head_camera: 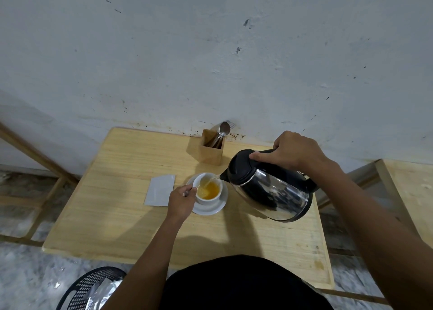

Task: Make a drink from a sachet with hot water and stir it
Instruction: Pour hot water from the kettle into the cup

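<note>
We see both bare forearms reaching forward from the bottom of the view, the left one rising from lower centre, the right one coming in from the lower right edge. The left hand [181, 201] is curled into a loose fist, knuckles up, with thumb and forefinger pinched together on a thin metal handle (a spoon [190, 191], as far as we can tell). The right hand [296, 151] sits higher and further forward, its fingers wrapped around the black handle of a kettle [269, 184], thumb laid along the top. The right wrist is bent so the hand tips leftward, towards the left hand.
</note>
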{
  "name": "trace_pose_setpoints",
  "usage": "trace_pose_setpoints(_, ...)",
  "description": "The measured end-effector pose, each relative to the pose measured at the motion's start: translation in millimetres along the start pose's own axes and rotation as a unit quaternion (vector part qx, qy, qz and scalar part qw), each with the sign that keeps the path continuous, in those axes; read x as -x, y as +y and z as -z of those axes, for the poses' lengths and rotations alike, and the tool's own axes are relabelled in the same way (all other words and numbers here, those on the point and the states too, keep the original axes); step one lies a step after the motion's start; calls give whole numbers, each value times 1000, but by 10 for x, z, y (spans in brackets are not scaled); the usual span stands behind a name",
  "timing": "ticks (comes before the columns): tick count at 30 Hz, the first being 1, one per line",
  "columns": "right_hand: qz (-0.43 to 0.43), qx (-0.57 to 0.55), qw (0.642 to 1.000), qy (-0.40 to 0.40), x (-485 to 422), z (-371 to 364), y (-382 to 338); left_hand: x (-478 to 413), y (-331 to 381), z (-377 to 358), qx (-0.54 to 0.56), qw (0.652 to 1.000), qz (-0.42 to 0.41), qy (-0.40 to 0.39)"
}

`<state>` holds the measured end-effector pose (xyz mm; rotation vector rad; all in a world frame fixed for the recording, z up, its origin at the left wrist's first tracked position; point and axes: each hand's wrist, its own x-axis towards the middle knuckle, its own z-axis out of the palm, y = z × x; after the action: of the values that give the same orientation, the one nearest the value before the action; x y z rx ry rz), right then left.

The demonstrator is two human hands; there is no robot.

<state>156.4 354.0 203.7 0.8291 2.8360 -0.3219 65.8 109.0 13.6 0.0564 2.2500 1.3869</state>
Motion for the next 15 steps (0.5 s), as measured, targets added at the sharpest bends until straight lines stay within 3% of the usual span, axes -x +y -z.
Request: trace_pose_setpoints(15,5,2,1000,2,11,-13,-7,9,23,-2,-1,1000,6,2)
